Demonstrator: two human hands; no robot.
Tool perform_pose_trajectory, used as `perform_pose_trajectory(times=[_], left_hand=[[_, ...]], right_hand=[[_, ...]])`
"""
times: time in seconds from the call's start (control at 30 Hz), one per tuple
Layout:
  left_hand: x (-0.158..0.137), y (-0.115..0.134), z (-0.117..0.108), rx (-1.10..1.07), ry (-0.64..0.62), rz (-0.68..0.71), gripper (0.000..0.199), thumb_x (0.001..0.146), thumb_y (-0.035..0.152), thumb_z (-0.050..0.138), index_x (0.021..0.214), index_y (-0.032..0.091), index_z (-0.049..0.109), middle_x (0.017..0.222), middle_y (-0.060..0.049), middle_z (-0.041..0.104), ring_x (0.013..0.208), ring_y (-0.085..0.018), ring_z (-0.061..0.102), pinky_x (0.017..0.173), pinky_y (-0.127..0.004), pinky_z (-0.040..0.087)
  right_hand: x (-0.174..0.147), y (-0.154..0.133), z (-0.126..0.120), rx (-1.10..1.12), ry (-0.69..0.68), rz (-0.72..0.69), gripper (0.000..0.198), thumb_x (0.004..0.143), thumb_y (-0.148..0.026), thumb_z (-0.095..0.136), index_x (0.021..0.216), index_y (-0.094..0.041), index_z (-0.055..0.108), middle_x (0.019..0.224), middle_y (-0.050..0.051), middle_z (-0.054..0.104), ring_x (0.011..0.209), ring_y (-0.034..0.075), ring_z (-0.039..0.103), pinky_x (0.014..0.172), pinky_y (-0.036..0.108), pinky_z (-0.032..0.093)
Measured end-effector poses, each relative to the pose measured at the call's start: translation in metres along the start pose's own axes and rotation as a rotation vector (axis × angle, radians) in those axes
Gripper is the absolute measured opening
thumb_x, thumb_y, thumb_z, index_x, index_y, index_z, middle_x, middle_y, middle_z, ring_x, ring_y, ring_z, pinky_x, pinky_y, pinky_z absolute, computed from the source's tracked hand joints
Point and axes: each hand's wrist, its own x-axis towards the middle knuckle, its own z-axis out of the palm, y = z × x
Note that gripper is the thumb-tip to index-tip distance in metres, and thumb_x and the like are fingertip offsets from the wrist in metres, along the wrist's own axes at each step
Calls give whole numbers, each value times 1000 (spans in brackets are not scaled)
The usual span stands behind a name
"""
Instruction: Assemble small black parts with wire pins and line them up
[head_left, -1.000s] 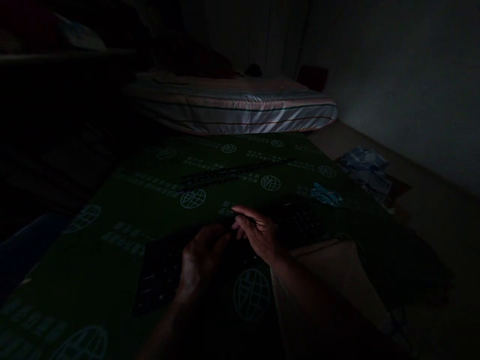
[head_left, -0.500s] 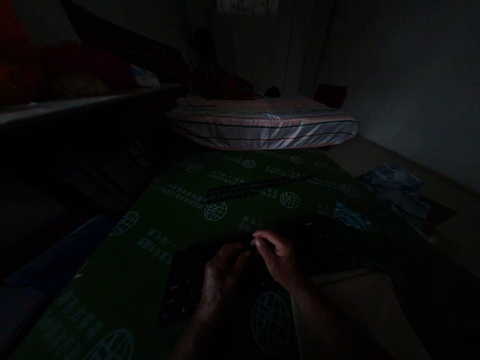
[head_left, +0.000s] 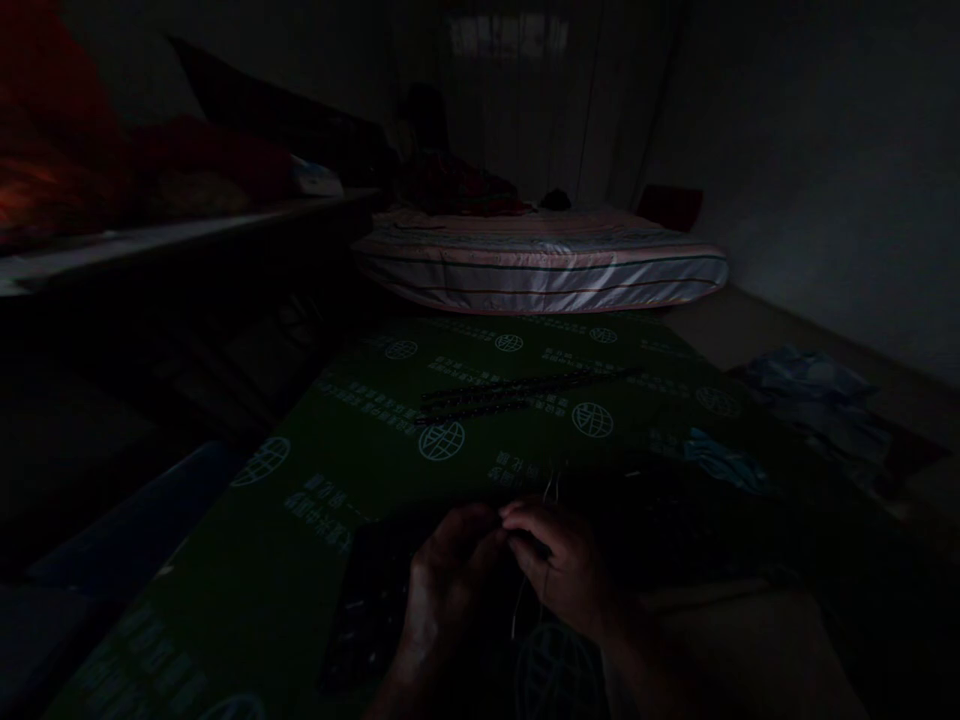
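Note:
The scene is very dark. My left hand (head_left: pixel 446 570) is closed, its fingertips pressed together close to those of my right hand (head_left: pixel 559 560). Whatever is between the left fingers is too small and dark to make out. My right hand is pinched shut on a thin white wire (head_left: pixel 552 487), which shows above the knuckles and hangs below the palm. Under and left of my left hand lies a black tray-like piece (head_left: pixel 364 600) with small pale marks. A similar dark piece (head_left: pixel 660 510) lies right of my right hand.
Several black strips (head_left: pixel 480 402) lie across the green printed board (head_left: pixel 375 460). A crumpled blue cloth (head_left: pixel 724 460) rests at its right side, with beige sheet material (head_left: pixel 750 640) nearer me. Beyond stand a striped mattress (head_left: pixel 540 275) and a left shelf (head_left: pixel 187 230).
My view has tilted slightly, so the scene sits lower. The white wire has come into sight at my right hand. My right hand has turned further over, fingertips still against the left ones.

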Motion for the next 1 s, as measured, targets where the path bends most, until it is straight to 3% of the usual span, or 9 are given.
perform_pose_trajectory(times=[0.23, 0.57, 1.0], left_hand=[[-1, -5, 1, -96, 7, -56, 32, 68, 34, 65, 95, 17, 61, 90, -5, 71, 85, -22, 67, 75, -29, 55], [-1, -5, -1, -3, -29, -13, 25, 69, 28, 63, 93, 19, 64, 90, -4, 71, 82, -20, 67, 75, -28, 56], [-3, -6, 0, -38, -45, -18, 24, 73, 29, 62, 94, 19, 64, 93, -3, 71, 84, -19, 67, 73, -25, 56]], right_hand=[[-1, -3, 0, -36, -57, 7, 28, 77, -4, 47, 94, -23, 60, 91, 4, 65, 88, 14, 61, 79, 25, 51], [-1, -9, 1, -66, -104, 94, 39, 72, -1, 46, 99, -26, 59, 94, 3, 64, 88, 15, 61, 80, 27, 51], [1, -5, -2, -97, -178, 140, 43, 71, 1, 48, 102, -27, 59, 97, 3, 64, 91, 16, 61, 81, 28, 51]])
